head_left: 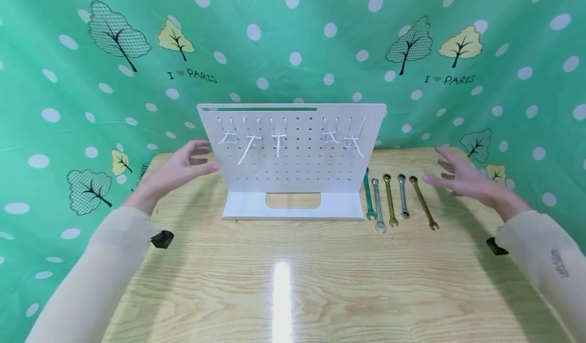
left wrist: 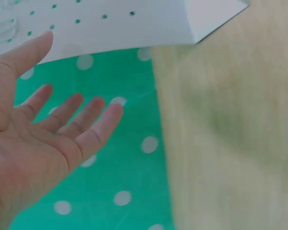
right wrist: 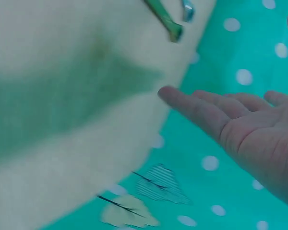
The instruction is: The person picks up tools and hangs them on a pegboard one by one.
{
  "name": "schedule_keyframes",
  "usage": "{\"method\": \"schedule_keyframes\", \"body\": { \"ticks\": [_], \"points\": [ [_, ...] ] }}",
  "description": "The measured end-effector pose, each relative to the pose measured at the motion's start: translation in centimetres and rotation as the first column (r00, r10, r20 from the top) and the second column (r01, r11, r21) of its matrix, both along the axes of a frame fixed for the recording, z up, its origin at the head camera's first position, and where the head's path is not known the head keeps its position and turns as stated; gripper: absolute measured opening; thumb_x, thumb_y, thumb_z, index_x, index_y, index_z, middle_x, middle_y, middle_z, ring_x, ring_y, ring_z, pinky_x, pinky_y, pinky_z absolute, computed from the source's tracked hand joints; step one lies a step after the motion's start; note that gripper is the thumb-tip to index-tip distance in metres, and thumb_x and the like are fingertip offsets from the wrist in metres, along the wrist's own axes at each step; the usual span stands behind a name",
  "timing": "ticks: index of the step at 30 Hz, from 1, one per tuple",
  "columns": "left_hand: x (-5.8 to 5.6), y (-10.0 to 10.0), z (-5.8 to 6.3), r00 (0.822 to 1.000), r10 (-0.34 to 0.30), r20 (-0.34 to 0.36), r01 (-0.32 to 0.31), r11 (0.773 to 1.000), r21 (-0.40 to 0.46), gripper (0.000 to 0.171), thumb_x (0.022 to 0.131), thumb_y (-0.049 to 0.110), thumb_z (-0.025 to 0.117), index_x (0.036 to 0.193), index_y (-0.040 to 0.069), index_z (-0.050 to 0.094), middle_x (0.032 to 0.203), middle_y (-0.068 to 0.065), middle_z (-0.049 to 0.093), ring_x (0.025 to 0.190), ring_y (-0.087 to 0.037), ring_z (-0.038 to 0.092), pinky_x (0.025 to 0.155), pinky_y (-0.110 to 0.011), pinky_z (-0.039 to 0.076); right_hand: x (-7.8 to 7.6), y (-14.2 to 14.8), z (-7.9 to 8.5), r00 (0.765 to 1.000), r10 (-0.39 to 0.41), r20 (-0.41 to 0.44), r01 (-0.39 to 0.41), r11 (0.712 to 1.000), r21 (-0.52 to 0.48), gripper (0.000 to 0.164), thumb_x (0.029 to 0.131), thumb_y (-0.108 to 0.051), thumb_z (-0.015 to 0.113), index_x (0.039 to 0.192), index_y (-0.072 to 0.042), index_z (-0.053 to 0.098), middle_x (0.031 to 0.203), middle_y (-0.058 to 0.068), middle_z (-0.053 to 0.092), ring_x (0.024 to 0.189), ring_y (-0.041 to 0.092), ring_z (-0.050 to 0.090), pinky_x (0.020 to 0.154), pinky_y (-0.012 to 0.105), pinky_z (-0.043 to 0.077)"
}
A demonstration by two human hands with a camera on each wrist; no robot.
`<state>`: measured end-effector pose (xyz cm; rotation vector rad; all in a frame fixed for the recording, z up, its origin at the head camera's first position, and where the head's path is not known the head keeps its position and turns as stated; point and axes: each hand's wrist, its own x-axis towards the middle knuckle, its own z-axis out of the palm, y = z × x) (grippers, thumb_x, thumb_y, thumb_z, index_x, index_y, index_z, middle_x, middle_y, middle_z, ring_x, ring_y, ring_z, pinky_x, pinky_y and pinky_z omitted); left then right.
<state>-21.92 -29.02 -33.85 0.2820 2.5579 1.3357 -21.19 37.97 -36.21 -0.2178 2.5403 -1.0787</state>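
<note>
A white pegboard [head_left: 293, 180] stands upright on its base, with several white hooks [head_left: 278, 138] fixed in its upper holes. Beside its left edge, my left hand [head_left: 185, 166] is held with fingers spread and nothing in the palm; whether the thumb touches the board I cannot tell. Several combination wrenches lie side by side to the right of the board: a green wrench [head_left: 368, 195], silver ones, and gold ones such as the outermost gold wrench [head_left: 423, 201]. To the right of them my right hand [head_left: 460, 176] hovers, fingers extended and holding nothing.
The wood-grain table [head_left: 229, 277] carries a bright light reflection near its front. A green polka-dot cloth [head_left: 293, 43] hangs behind and around the sides. Low on the board, its base has a cutout [head_left: 293, 208].
</note>
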Motion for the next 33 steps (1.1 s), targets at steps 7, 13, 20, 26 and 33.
{"method": "schedule_keyframes", "body": {
  "ticks": [7,13,20,26,33],
  "points": [
    [-0.1,0.7,-3.3,0.993,-0.018,0.115,0.003,0.992,0.130,0.075,0.097,0.020,0.072,0.155,0.006,0.027,0.152,-0.021,0.038,0.134,-0.042,0.045,0.105,-0.060,0.046,-0.1,0.9,-3.0,0.992,-0.090,0.094,0.100,0.990,-0.102,0.103,0.100,-0.038,0.066,0.161,-0.014,-0.014,0.161,0.037,0.004,0.136,0.059,0.034,0.092,0.058,0.056],
    [-0.1,1.3,-6.1,0.980,0.006,0.199,-0.044,0.981,0.189,0.082,0.094,0.022,0.075,0.157,0.007,0.024,0.151,-0.025,0.037,0.128,-0.044,0.050,0.099,-0.056,0.053,-0.2,1.2,-4.9,0.990,-0.083,0.111,0.093,0.992,-0.089,0.100,0.101,-0.036,0.066,0.161,-0.005,-0.007,0.153,0.040,0.019,0.124,0.053,0.048,0.083,0.047,0.060],
    [-0.2,1.8,-9.1,0.966,0.025,0.258,-0.097,0.958,0.271,0.078,0.095,0.016,0.075,0.155,0.007,0.027,0.149,-0.025,0.036,0.126,-0.043,0.050,0.095,-0.047,0.057,-1.0,0.9,-6.9,0.961,-0.142,0.236,0.169,0.981,-0.098,0.101,0.096,-0.032,0.074,0.160,0.002,0.002,0.119,0.015,0.037,0.070,0.014,0.048,0.061,0.032,0.057],
    [-0.6,1.8,-10.7,0.969,0.006,0.248,-0.080,0.955,0.286,0.058,0.102,0.019,0.065,0.151,0.007,0.036,0.144,-0.024,0.039,0.128,-0.041,0.049,0.093,-0.042,0.059,-0.7,0.9,-7.3,0.954,-0.177,0.244,0.202,0.976,-0.085,0.094,0.094,-0.025,0.076,0.156,0.005,0.011,0.105,0.010,0.033,0.062,0.008,0.046,0.056,0.030,0.056],
    [-0.1,0.7,-10.9,0.976,-0.001,0.216,-0.074,0.938,0.339,0.049,0.106,0.021,0.058,0.149,0.009,0.037,0.145,-0.026,0.038,0.131,-0.044,0.048,0.094,-0.042,0.058,-0.8,0.2,-7.4,0.960,-0.182,0.214,0.202,0.976,-0.076,0.085,0.095,-0.026,0.075,0.153,0.006,0.021,0.107,0.011,0.033,0.066,0.009,0.048,0.057,0.030,0.057]
  ]
}}
